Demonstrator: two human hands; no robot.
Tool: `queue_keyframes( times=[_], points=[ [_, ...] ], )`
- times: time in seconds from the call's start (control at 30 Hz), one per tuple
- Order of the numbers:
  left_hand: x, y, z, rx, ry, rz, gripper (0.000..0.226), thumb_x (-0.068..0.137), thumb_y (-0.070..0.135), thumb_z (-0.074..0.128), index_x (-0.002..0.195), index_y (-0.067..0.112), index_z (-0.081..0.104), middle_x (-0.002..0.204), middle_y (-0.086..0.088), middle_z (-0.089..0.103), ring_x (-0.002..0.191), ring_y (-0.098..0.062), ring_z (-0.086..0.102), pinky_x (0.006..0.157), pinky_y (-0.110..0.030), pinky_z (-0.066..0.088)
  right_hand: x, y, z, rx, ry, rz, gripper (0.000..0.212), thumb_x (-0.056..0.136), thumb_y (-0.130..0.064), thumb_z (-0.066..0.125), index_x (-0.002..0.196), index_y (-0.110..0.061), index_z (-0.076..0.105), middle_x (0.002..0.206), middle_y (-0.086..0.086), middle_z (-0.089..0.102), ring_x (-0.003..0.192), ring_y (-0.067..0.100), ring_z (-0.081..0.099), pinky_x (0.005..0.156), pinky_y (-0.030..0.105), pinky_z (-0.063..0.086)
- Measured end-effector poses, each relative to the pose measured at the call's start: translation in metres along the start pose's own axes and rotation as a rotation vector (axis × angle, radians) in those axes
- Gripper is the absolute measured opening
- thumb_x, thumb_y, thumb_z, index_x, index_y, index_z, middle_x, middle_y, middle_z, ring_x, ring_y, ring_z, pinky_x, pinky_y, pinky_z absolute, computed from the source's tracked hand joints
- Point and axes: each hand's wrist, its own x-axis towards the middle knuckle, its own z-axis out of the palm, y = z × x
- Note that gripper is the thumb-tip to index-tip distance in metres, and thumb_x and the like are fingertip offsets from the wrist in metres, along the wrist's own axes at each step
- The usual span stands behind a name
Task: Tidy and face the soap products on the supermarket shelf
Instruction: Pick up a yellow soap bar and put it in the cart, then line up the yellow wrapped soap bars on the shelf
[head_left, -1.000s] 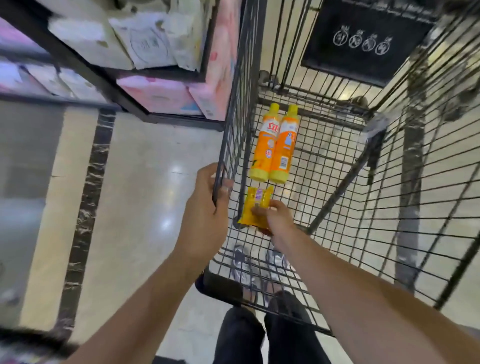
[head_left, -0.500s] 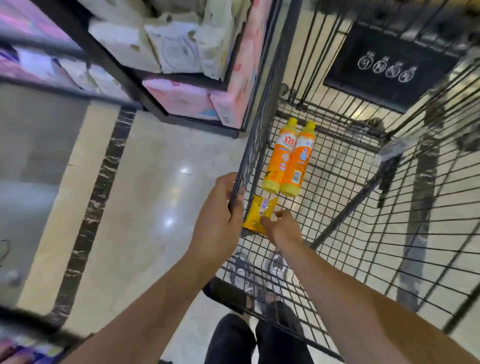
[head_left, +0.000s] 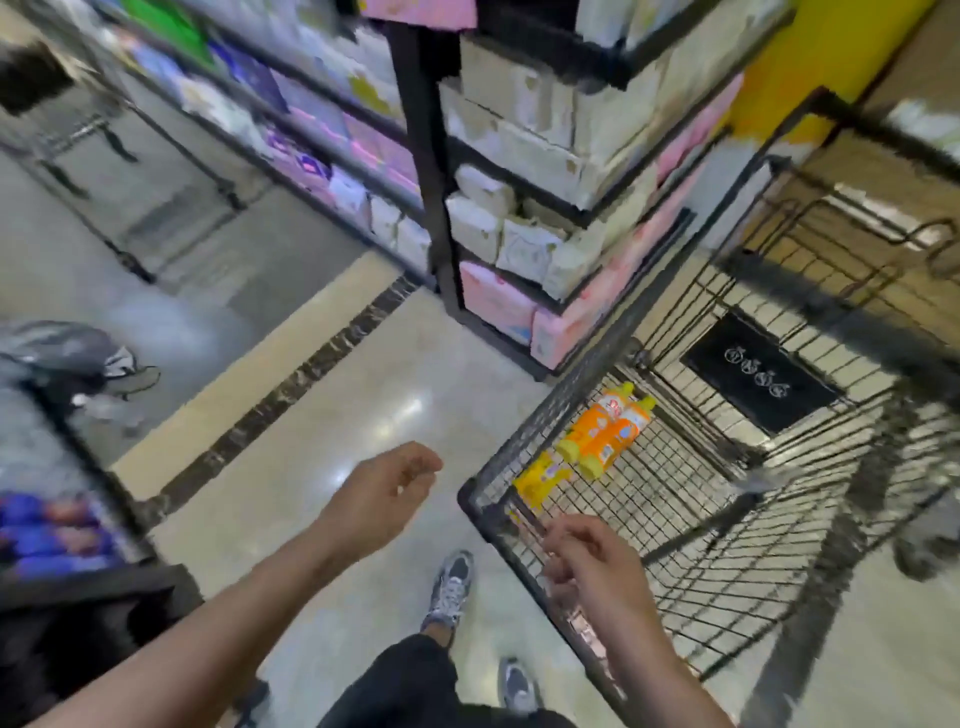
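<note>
Glossy tiled floor wide open at left — shelving corner beyond. Left hand over bare floor, fingers loosely curled, holding nothing. Right hand above wire cart near rim, fingers loose, empty. Inside cart, ahead of that hand — two orange bottles, one yellow pouch.
</note>
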Motion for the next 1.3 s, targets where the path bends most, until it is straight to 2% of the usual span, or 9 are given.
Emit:
queue_keyframes(
  times=[0.17, 0.27, 0.4, 0.5, 0.63, 0.8, 1.07, 1.2, 1.3],
  points=[
    [-0.127, -0.036, 0.002, -0.114, 0.3, -0.165, 0.015, 0.104, 0.027, 0.061, 0.106, 0.039, 0.069, 0.102, 0.025, 0.072, 0.097, 0.014, 0.063, 0.074, -0.005, 0.043, -0.049, -0.008, -0.02, -0.308, -0.206, -0.314, 0.019, 0.093, -0.024, 0.073, 0.091, -0.043, 0.074, 0.089, -0.017, 0.076, 0.078, 0.006, 0.072, 0.076, 0.03, 0.057],
    [-0.205, -0.046, 0.016, -0.25, 0.442, -0.227, 0.024, 0.101, 0.013, 0.064, 0.102, 0.036, 0.071, 0.097, 0.025, 0.075, 0.095, 0.006, 0.07, 0.085, -0.018, 0.053, -0.075, -0.007, -0.014, -0.393, -0.327, -0.476, 0.015, 0.091, -0.024, 0.075, 0.09, -0.039, 0.074, 0.089, -0.016, 0.075, 0.077, 0.006, 0.07, 0.068, 0.024, 0.057],
    [-0.292, -0.06, 0.03, -0.363, 0.646, -0.298, 0.028, 0.098, 0.002, 0.064, 0.099, 0.029, 0.073, 0.091, 0.016, 0.078, 0.087, 0.001, 0.072, 0.072, -0.016, 0.054, -0.119, -0.001, 0.025, -0.38, -0.494, -0.58, 0.014, 0.091, -0.023, 0.076, 0.095, -0.036, 0.075, 0.092, -0.008, 0.077, 0.087, 0.014, 0.074, 0.075, 0.031, 0.056],
    [-0.352, -0.072, 0.033, -0.434, 0.793, -0.325, 0.033, 0.098, -0.004, 0.062, 0.099, 0.026, 0.073, 0.091, 0.005, 0.079, 0.088, -0.01, 0.073, 0.08, -0.027, 0.055, -0.158, 0.006, 0.068, -0.393, -0.631, -0.626, 0.019, 0.093, -0.02, 0.075, 0.092, -0.039, 0.075, 0.088, -0.003, 0.076, 0.082, 0.022, 0.074, 0.069, 0.039, 0.055],
    [-0.436, -0.095, 0.032, -0.501, 0.98, -0.333, 0.028, 0.1, -0.005, 0.06, 0.103, 0.019, 0.074, 0.094, -0.004, 0.077, 0.087, -0.027, 0.072, 0.081, -0.038, 0.057, -0.217, 0.015, 0.132, -0.457, -0.811, -0.708, 0.013, 0.095, -0.027, 0.071, 0.091, -0.039, 0.073, 0.088, -0.006, 0.073, 0.082, 0.019, 0.072, 0.079, 0.045, 0.058],
    [-0.564, -0.135, 0.023, -0.476, 1.229, -0.355, 0.032, 0.1, -0.004, 0.062, 0.104, 0.025, 0.075, 0.095, 0.008, 0.078, 0.09, -0.016, 0.073, 0.078, -0.018, 0.054, -0.315, 0.051, 0.219, -0.531, -1.018, -0.843, 0.013, 0.096, -0.027, 0.071, 0.09, -0.039, 0.072, 0.087, -0.011, 0.072, 0.082, 0.019, 0.069, 0.077, 0.043, 0.057],
    [-0.766, -0.214, -0.051, -0.353, 1.482, -0.285, 0.035, 0.104, 0.016, 0.062, 0.106, 0.051, 0.069, 0.105, 0.021, 0.075, 0.098, -0.002, 0.071, 0.076, -0.014, 0.055, -0.488, 0.123, 0.35, -0.508, -1.27, -1.056, 0.014, 0.096, -0.021, 0.071, 0.094, -0.035, 0.073, 0.088, -0.008, 0.073, 0.078, 0.014, 0.067, 0.064, 0.017, 0.052],
    [-0.832, -0.256, -0.105, -0.26, 1.541, -0.264, 0.032, 0.103, 0.016, 0.062, 0.105, 0.047, 0.069, 0.103, 0.025, 0.072, 0.097, 0.0, 0.067, 0.074, -0.008, 0.05, -0.555, 0.134, 0.407, -0.528, -1.318, -1.181, 0.01, 0.097, -0.027, 0.07, 0.098, -0.037, 0.071, 0.085, -0.008, 0.07, 0.075, 0.014, 0.066, 0.064, 0.024, 0.053],
    [-0.864, -0.29, -0.145, -0.187, 1.557, -0.26, 0.031, 0.102, 0.015, 0.062, 0.106, 0.045, 0.068, 0.1, 0.022, 0.07, 0.095, -0.002, 0.066, 0.075, -0.009, 0.05, -0.588, 0.133, 0.449, -0.562, -1.269, -1.278, 0.008, 0.097, -0.035, 0.067, 0.102, -0.041, 0.069, 0.094, -0.014, 0.069, 0.083, 0.011, 0.067, 0.064, 0.015, 0.05]
  ],
)
